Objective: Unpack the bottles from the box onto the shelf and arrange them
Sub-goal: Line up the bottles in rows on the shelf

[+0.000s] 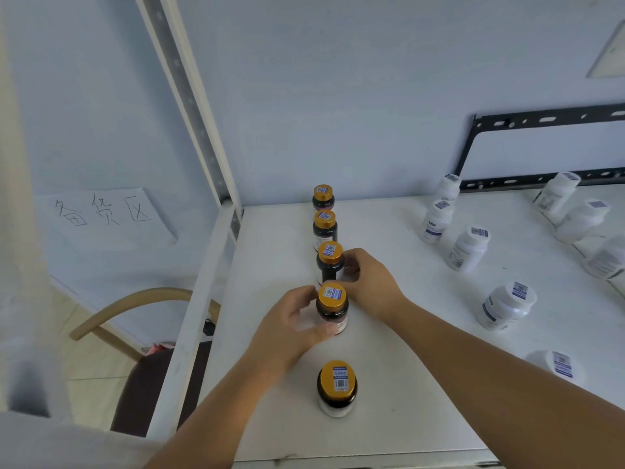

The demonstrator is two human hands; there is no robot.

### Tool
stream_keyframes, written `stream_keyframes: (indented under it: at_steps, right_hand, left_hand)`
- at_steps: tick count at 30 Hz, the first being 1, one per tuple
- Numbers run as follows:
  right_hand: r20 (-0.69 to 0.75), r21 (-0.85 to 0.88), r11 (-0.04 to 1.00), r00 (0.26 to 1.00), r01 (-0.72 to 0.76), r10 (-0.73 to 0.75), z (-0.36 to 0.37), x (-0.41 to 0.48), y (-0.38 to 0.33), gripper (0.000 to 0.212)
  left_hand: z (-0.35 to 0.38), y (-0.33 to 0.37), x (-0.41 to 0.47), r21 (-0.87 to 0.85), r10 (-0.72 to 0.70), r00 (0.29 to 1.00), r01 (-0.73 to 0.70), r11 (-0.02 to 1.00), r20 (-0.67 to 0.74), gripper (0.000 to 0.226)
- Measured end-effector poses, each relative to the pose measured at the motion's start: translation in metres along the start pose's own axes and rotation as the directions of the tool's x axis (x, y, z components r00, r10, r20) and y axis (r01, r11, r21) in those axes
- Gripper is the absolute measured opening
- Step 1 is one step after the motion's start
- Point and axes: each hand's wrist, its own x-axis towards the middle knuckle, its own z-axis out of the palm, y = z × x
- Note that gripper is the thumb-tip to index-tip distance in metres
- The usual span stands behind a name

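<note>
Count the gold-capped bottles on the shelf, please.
5, in one row on the shelf: back bottle, second bottle, third bottle held by the right hand, fourth bottle held by the left hand, nearest bottle. None seems hidden.

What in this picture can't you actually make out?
- The box: nowhere in the head view.
- Print on the gold caps: too small to read.
- One white bottle, lower right: body behind the right forearm.
- Other white bottles at the right edge: cut by the frame.
- Sides of the third brown bottle and fourth brown bottle: covered by the right hand and left hand.
</note>
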Motion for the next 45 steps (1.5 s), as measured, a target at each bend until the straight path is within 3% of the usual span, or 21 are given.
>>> stream_keyframes:
  at_steps: [4, 7, 13, 18, 23, 28, 32, 37, 42, 45]
  right_hand:
    - [-0.020, -0.013, 1.000, 1.000, -0.024, 0.024, -0.013, -0.013, 0.000, 0.063]
    - [-0.078, -0.008, 1.000, 0.997, -0.014, 0.013, -0.030, -0.030, -0.001, 0.049]
    - [-0.331, 0.067, 0.992, 0.941, 0.103, -0.075, -0.094, -0.068, -0.018, 0.018]
    - [-0.406, -0.058, 0.990, 0.903, 0.125, -0.138, -0.183, -0.094, -0.013, 0.008]
    - [-0.450, -0.069, 0.997, 0.891, 0.022, -0.051, -0.261, -0.089, 0.031, 0.021]
    - [-0.357, -0.083, 0.993, 0.933, -0.079, 0.045, -0.302, -0.067, 0.095, 0.022]
    - [-0.221, -0.107, 0.992, 0.975, -0.064, 0.039, -0.325, -0.036, 0.121, 0.036]
    - [-0.074, -0.138, 0.990, 0.997, -0.034, 0.024, -0.323, 0.015, 0.124, 0.047]
    - [0.001, -0.150, 0.988, 0.999, -0.047, 0.047, -0.305, 0.062, 0.127, 0.056]
    - [0.021, -0.134, 0.990, 0.999, -0.041, 0.045, -0.292, 0.086, 0.129, 0.066]
  left_hand:
    - [-0.013, 0.001, -0.012, -0.091, 0.032, 0.995, -0.040, 0.995, -0.094, 0.064]
    - [-0.025, 0.014, -0.018, -0.081, 0.091, 0.981, -0.106, 0.991, -0.170, 0.050]
    - [-0.045, 0.074, -0.017, -0.038, 0.221, 0.950, -0.235, 0.971, -0.222, 0.032]
    - [-0.017, 0.130, -0.012, -0.020, 0.321, 0.931, -0.329, 0.944, -0.173, 0.025]
    - [0.040, 0.161, 0.014, 0.051, 0.339, 0.938, -0.336, 0.940, -0.071, 0.023]
    - [0.095, 0.169, 0.057, 0.149, 0.306, 0.950, -0.295, 0.944, -0.057, 0.019]
    - [0.128, 0.160, 0.096, 0.126, 0.198, 0.975, -0.184, 0.975, -0.104, 0.022]
    - [0.150, 0.142, 0.132, 0.131, -0.003, 0.995, 0.016, 0.991, -0.101, 0.049]
    - [0.171, 0.129, 0.168, 0.228, 0.024, 0.997, -0.008, 0.974, -0.068, 0.064]
    - [0.181, 0.122, 0.186, 0.268, 0.063, 0.998, -0.055, 0.962, -0.021, 0.058]
